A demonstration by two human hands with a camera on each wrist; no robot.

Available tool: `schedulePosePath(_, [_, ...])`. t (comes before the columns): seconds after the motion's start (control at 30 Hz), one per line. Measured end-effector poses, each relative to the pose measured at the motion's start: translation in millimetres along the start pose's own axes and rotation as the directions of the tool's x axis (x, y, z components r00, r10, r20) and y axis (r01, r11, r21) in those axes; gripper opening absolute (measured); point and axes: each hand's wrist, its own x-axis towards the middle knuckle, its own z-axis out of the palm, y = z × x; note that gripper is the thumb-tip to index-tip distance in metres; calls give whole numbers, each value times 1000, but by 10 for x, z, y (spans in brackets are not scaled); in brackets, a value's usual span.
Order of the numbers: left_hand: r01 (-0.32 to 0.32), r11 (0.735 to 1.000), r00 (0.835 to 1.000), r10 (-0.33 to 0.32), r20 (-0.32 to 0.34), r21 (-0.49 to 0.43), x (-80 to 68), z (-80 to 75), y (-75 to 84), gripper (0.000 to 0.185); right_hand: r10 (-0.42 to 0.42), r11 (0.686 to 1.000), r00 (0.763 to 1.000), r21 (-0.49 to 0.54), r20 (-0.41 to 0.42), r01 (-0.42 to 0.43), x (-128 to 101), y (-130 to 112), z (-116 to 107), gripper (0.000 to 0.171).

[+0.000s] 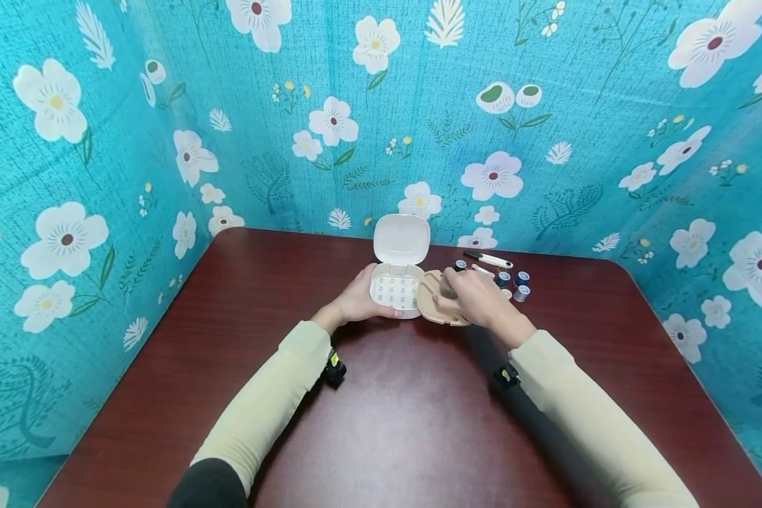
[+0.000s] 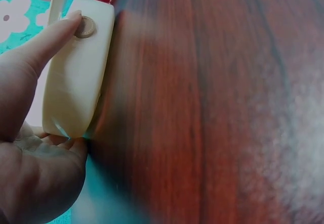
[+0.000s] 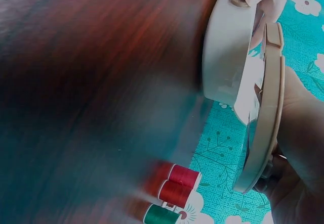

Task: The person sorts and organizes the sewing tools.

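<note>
- A small cream plastic box (image 1: 396, 291) sits near the far middle of the dark red table (image 1: 419, 423), its hinged lid (image 1: 402, 240) standing open and upright behind it.
- The left hand (image 1: 355, 300) grips the box from its left side; in the left wrist view the thumb (image 2: 48, 39) presses the front wall beside a round button (image 2: 85, 27), with the other fingers curled underneath.
- The right hand (image 1: 476, 296) rests on a tan tray (image 1: 434, 300) that lies just right of the box, touching it. Its fingers curl over the tray's top, but whether they pinch the tray or something small on it I cannot tell.
- Handling, as I judge it: the box looks light, stiff and smooth, so it may slide on the polished table; taking it by both side walls seems safest. The lid hinge and the thin tray look like the weak parts.
- Counts: one box, one tray, and a grid of pale round pegs inside the box, too small to count.
- Beyond the right hand lie several thread spools (image 1: 514, 284), roughly five visible in blues and darks; the right wrist view shows two red and one green (image 3: 174, 196).
- One white pen-like tool (image 1: 490, 259) lies behind the spools.
</note>
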Motion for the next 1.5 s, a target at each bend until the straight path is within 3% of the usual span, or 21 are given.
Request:
schedulePosePath(0.23, [2, 1000, 1000, -1, -7, 11, 8, 6, -12, 109, -21, 999, 1000, -28, -2, 21, -121, -32, 0, 27])
schedulePosePath(0.7, [-6, 1000, 1000, 6, -8, 23, 23, 10, -18, 108, -73, 997, 997, 24, 22, 73, -375, -283, 14, 26])
schedulePosePath(1.5, [6, 1000, 1000, -6, -8, 17, 25, 8, -40, 110, -165, 986, 983, 15, 80, 164, -491, -685, 121, 30])
